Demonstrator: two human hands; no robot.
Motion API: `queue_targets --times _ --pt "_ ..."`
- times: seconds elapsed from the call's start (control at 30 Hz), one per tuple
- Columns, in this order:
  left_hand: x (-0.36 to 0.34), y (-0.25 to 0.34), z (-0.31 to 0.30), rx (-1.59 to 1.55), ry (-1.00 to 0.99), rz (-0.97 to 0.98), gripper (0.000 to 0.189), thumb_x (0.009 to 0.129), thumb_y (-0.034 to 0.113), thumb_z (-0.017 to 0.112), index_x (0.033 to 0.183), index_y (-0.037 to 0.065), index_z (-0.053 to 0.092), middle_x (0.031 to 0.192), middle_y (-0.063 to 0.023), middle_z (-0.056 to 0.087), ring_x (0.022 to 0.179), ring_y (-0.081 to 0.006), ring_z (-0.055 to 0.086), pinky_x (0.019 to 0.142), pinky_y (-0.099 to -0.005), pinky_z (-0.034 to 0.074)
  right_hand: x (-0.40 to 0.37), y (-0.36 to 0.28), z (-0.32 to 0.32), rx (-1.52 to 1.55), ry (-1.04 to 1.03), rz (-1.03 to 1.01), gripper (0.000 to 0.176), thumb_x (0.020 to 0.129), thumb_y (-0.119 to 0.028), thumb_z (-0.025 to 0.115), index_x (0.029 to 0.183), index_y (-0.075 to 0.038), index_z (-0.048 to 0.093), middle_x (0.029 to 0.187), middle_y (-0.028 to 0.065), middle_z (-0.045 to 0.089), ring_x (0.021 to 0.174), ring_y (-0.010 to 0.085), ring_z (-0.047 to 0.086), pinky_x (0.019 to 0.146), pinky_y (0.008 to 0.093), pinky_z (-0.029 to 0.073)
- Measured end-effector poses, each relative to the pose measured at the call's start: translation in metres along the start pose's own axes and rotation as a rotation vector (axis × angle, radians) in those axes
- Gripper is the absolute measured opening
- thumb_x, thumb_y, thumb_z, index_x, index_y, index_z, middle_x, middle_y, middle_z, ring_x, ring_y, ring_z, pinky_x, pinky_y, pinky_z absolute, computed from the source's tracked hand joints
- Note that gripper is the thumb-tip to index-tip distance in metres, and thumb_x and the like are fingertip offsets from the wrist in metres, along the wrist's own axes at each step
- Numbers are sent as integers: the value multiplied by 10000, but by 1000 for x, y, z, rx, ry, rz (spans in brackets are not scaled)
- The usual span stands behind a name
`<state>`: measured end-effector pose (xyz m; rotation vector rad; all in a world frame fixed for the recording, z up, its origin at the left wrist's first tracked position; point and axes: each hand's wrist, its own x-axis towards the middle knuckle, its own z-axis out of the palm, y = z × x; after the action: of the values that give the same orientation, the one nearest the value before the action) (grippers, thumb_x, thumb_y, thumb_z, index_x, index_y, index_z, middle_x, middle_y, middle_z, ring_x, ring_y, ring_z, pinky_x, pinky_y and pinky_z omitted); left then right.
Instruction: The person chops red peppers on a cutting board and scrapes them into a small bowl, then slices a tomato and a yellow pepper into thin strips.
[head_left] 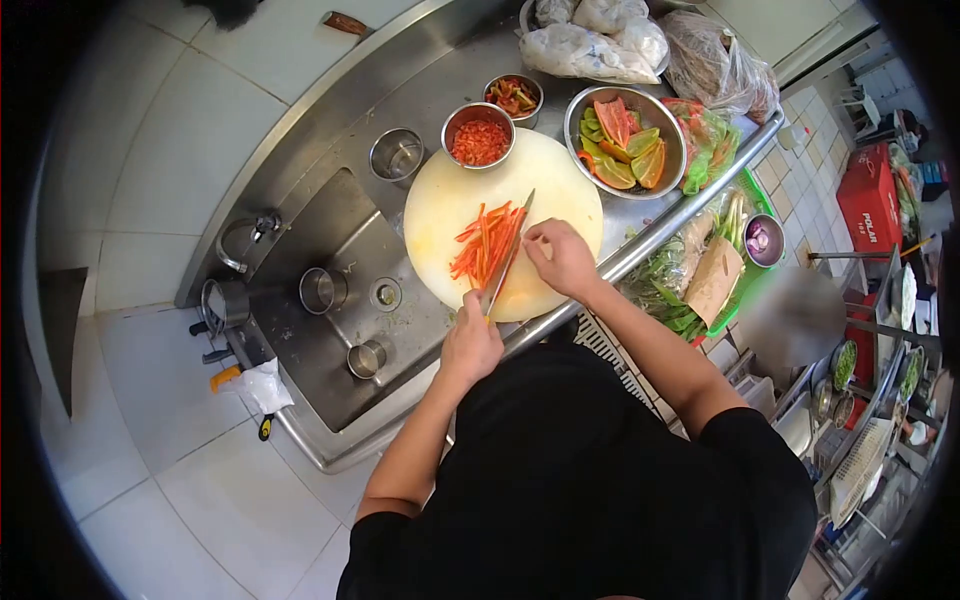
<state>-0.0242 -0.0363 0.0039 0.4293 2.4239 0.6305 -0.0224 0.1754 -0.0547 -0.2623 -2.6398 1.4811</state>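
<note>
My left hand [472,345] is closed around the handle of a knife [512,245]. The blade points away from me across the round white cutting board [435,215]. Along the blade's left side lies a pile of red pepper strips [483,240]. Just right of the blade is my right hand [560,258], its fingers curled together; what they hold, if anything, is hidden. A metal bowl of diced red pepper [480,142] stands at the board's far edge. Behind it is a smaller bowl of pepper scraps [514,97].
A steel sink [330,375] with metal cups lies left, below a faucet [248,240]. A bowl of pepper pieces [626,143] and plastic bags [590,45] stand at the back right. Right of the counter's edge is a green crate [745,290] with vegetables and an onion bowl [764,241].
</note>
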Motion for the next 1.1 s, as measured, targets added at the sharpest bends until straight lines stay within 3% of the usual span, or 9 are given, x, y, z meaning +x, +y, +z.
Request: queue_targets --times 0.07,0.23,0.4,0.53,0.63,0.73,0.87,1.03,1.1 --pt "-4 -7 -1 -13 30 20 401 886 92 590 1216 35 369 1153 -308 557 1021 -464 607 870 -527 488 -3 -24 -11 -155 225 -137 200 834 -246 705 888 -62 652 920 131 617 926 335 586 840 427 490" --pt "-4 -37 5 -97 88 138 440 840 67 659 1181 29 385 1104 -266 542 1010 -463 591 841 -526 491 16 -39 10 -487 -74 -10 282 777 -301 752 900 -75 636 949 109 614 963 315 569 844 401 462" --pt "-3 -41 -3 -67 25 83 454 849 134 667 1188 9 392 1119 -285 567 1006 -476 592 837 -528 481 27 -28 45 -620 -20 -37 277 798 -305 721 908 -64 642 959 117 631 980 313 578 846 423 460" --pt "-6 -25 -17 -54 -64 9 474 857 181 673 1205 31 389 1050 -301 629 966 -480 616 828 -522 479 42 -36 0 -474 -42 53 302 859 -313 654 994 -42 645 996 141 651 1005 313 600 890 438 454" --pt "-3 -12 -13 1 -33 -8 457 863 196 638 1231 62 403 934 -294 661 896 -480 636 797 -526 487 70 15 -53 -341 326 153 244 839 -192 655 1048 -67 630 994 164 657 989 342 612 860 470 485" --pt "-6 2 2 11 12 -30 437 861 200 603 1246 82 432 884 -289 663 860 -476 642 778 -528 492 83 75 -107 -625 112 552 409 854 -199 574 1191 33 572 1138 263 651 1112 374 624 935 448 514" --pt "-2 26 27 -44 97 -41 396 848 198 576 1218 81 498 887 -292 662 861 -468 647 782 -528 496 90 100 -133 -582 -139 594 468 847 -208 589 1248 31 554 1095 234 684 1045 369 665 935 456 518" --pt "18 2 61 114 0 -93 378 836 198 582 1181 54 525 920 -279 663 898 -461 647 786 -509 499 81 111 -134 -367 167 446 254 841 -177 570 960 8 698 1029 246 696 968 417 666 872 449 521" --pt "20 -2 62 100 18 -100 338 868 213 589 1155 43 536 931 -265 667 906 -451 646 782 -496 501 77 114 -150 -245 171 375 268 851 -186 564 996 -4 698 1020 231 701 959 406 668 866 446 520"
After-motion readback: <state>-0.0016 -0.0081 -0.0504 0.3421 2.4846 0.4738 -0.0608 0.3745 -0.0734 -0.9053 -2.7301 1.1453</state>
